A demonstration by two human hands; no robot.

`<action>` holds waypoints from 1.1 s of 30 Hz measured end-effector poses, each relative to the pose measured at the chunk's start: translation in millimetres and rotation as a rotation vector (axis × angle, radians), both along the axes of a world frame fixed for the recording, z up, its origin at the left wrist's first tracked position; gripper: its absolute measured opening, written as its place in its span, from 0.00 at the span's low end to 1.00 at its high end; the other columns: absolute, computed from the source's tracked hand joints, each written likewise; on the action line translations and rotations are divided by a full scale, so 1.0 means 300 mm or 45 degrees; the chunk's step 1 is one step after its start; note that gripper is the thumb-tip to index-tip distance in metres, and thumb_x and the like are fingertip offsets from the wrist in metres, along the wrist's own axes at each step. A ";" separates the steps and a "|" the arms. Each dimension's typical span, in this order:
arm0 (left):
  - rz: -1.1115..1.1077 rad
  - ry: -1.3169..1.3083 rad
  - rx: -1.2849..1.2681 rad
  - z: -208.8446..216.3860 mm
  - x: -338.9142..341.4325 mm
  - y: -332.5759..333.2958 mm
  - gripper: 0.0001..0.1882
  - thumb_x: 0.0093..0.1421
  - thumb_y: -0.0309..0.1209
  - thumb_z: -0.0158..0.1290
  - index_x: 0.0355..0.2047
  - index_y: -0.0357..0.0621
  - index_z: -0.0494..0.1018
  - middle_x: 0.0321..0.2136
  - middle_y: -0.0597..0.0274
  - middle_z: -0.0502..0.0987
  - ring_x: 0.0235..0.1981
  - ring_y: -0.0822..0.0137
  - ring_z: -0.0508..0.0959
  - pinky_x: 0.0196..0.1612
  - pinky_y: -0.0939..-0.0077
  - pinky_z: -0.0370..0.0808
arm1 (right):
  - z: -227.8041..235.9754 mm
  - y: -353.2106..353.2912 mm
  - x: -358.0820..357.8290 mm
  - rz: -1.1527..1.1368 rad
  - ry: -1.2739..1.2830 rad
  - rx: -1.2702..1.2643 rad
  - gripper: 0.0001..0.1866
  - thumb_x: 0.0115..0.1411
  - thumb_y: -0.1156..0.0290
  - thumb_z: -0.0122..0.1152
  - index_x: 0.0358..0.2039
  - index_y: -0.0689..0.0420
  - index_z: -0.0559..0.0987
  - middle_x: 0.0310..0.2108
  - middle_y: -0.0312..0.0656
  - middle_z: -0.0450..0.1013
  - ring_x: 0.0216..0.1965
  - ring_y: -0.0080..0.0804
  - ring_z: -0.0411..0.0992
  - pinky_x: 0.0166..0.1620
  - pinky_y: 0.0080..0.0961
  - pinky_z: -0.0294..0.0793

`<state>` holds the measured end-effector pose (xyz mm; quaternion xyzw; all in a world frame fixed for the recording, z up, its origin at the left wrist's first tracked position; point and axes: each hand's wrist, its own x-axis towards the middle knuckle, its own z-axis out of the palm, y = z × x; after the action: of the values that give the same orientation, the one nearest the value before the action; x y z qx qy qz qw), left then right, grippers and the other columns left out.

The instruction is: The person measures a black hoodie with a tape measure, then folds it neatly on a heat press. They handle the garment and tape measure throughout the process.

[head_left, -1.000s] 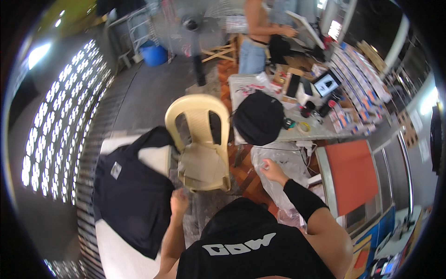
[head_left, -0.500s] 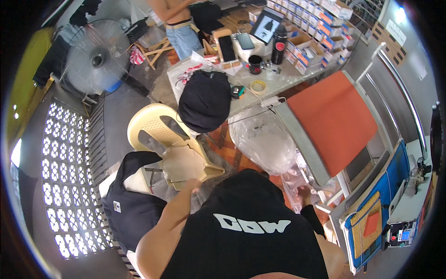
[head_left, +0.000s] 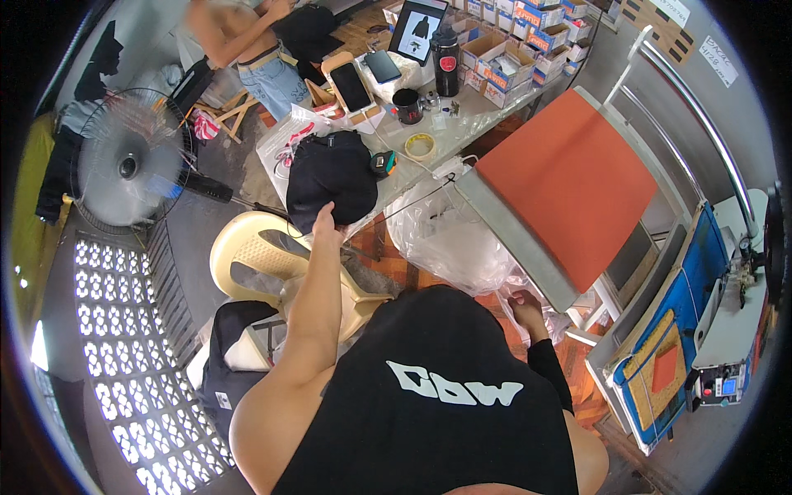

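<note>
Left hand (head_left: 326, 219) at the lower edge of a rounded, matte black cloth bundle (head_left: 332, 173) on a glossy grey tabletop (head_left: 470, 128)

Whether its fingers grip the cloth or merely touch it, I cannot tell; the right hand (head_left: 525, 309) appears loosely curled beside crinkled, clear plastic sheeting (head_left: 441, 239), with no held thing visible. Soft, folded fabric like this probably handles best with the palm well under several layers, since a fingertip pinch could pull one fold loose; care seems wise near the smooth yellow ring of tape (head_left: 420, 147) to the bundle's right and the curved, cream moulded-plastic chair (head_left: 264, 247) just below
</note>
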<state>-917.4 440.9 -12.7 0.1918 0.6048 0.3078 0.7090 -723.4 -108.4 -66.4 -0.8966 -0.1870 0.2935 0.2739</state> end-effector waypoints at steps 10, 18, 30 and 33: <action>0.026 -0.491 0.961 0.502 0.026 0.404 0.15 0.54 0.17 0.56 0.43 0.42 0.77 0.38 0.58 0.80 0.39 0.54 0.82 0.47 0.50 0.85 | 0.280 0.433 -0.062 0.315 -0.071 0.407 0.20 0.64 0.59 0.68 0.49 0.62 0.83 0.41 0.51 0.83 0.41 0.45 0.83 0.46 0.38 0.81; -0.102 -0.552 1.323 1.169 -0.125 0.505 0.22 0.47 0.27 0.59 0.45 0.33 0.77 0.39 0.53 0.82 0.40 0.53 0.82 0.53 0.60 0.79 | 0.624 0.735 -0.060 0.563 -0.113 0.704 0.16 0.66 0.62 0.68 0.46 0.62 0.83 0.38 0.49 0.83 0.37 0.40 0.81 0.43 0.35 0.80; -1.084 -0.919 1.764 1.554 0.062 0.303 0.41 0.54 0.30 0.56 0.70 0.29 0.65 0.65 0.44 0.73 0.63 0.57 0.76 0.69 0.66 0.67 | 1.072 0.938 0.081 0.401 0.676 2.081 0.64 0.52 0.46 0.81 0.79 0.49 0.49 0.75 0.47 0.54 0.75 0.36 0.52 0.69 0.38 0.67; -1.032 -0.916 1.716 1.451 0.328 0.182 0.31 0.63 0.24 0.53 0.67 0.34 0.69 0.55 0.57 0.81 0.55 0.67 0.79 0.64 0.74 0.70 | 1.093 0.931 -0.041 0.622 -0.003 1.732 0.57 0.56 0.51 0.78 0.78 0.52 0.52 0.74 0.50 0.56 0.74 0.39 0.57 0.70 0.41 0.66</action>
<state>-819.0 495.5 422.5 0.6631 -0.0831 0.3662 0.6475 -735.7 171.1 261.6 -0.4605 -0.5237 0.1640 0.6977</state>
